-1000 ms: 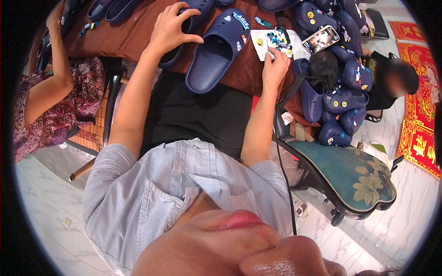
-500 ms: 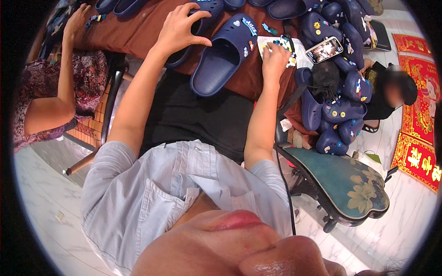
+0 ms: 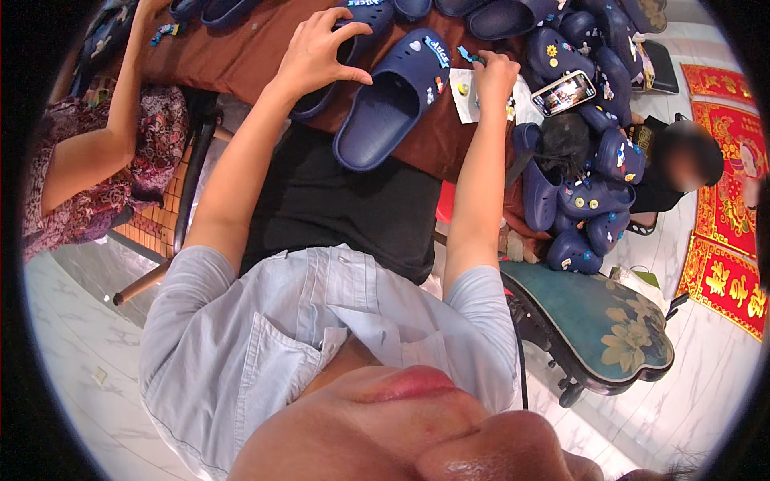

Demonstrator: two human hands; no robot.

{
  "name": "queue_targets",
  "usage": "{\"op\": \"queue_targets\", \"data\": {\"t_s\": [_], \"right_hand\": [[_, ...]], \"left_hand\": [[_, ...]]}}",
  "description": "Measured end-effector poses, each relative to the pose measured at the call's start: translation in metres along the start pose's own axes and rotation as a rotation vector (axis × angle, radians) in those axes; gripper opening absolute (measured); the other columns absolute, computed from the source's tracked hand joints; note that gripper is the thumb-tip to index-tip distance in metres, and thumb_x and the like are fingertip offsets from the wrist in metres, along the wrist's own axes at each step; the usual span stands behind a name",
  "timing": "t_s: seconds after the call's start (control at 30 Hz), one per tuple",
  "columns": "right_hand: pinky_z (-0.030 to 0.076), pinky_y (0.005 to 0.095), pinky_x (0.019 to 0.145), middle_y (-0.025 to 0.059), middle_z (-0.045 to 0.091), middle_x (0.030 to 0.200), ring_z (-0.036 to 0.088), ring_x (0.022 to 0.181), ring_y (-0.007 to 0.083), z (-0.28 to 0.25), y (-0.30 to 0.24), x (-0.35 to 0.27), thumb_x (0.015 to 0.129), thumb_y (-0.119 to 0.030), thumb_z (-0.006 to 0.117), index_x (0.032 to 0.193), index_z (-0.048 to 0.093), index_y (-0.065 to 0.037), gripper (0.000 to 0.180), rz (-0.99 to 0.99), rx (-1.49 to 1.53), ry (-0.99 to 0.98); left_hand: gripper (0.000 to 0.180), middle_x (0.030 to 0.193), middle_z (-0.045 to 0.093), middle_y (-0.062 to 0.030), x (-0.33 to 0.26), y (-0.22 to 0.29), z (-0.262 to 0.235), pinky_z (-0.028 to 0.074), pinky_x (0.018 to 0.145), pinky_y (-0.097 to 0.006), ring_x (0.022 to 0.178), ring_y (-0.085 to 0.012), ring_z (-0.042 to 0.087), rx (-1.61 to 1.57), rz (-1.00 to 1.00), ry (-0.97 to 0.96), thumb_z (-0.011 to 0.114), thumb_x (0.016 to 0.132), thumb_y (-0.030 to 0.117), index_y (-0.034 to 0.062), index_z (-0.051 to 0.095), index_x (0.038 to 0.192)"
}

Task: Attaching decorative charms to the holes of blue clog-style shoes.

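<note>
Lying at the near edge of a brown cloth [image 3: 233, 52], a navy slipper [image 3: 391, 100] is seen, with its heel toward the person and its strap decorated by a blue lettered charm and several small ones. By the left hand [image 3: 314, 60], placed just left of it, nothing is seen to be held; the fingers are spread wide from the thumb, and a second slipper [image 3: 365, 14] lies partly behind them. The right hand [image 3: 497, 80] is placed over a white sheet [image 3: 463, 106], with its fingers bent near a blue-green charm [image 3: 467, 54] on the far side; whether anything is pinched cannot be told. Farther right, a phone [image 3: 564, 94] is laid beside a black bag [image 3: 564, 140], and a pile of decorated navy clogs [image 3: 593, 196] is heaped around. At the near right, a teal chair seat [image 3: 581, 309] is seen. At the left, a person in a patterned garment [image 3: 152, 148] is seated, and at the far right, another person in black [image 3: 658, 140] is seen near red banners [image 3: 726, 188].
</note>
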State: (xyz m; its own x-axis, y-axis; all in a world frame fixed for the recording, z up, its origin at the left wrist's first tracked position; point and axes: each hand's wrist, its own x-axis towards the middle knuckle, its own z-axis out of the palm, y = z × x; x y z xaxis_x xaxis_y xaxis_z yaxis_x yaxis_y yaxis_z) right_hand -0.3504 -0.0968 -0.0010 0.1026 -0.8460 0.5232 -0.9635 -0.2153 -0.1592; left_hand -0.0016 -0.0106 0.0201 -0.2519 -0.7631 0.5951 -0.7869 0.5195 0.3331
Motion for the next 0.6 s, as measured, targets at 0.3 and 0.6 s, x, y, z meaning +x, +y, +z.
{"op": "queue_targets", "data": {"t_s": [0.3,0.6], "right_hand": [[0.048,0.048,0.082,0.0122,0.07,0.097,0.06,0.099,0.0359,0.001,-0.008,0.003,0.074,-0.012,0.08,0.095,0.07,-0.007,0.023,0.055,-0.075,-0.09],[0.051,0.0329,0.068,0.0121,0.069,0.081,0.066,0.072,0.0225,-0.027,-0.059,-0.019,0.078,-0.006,0.079,0.088,0.072,0.001,0.015,0.19,0.684,0.117]], "left_hand": [[0.079,0.134,0.056,-0.0086,-0.002,0.002,-0.002,0.043,0.104,-0.049,0.127,-0.0329,0.051,-0.006,-0.042,-0.005,0.087,0.053,0.054,0.0239,0.067,0.123],[0.08,0.135,0.055,-0.009,0.004,0.002,0.003,0.043,0.103,-0.049,0.127,-0.0333,0.051,0.0,-0.011,0.006,0.086,0.053,0.056,0.0244,0.066,0.124]]}}
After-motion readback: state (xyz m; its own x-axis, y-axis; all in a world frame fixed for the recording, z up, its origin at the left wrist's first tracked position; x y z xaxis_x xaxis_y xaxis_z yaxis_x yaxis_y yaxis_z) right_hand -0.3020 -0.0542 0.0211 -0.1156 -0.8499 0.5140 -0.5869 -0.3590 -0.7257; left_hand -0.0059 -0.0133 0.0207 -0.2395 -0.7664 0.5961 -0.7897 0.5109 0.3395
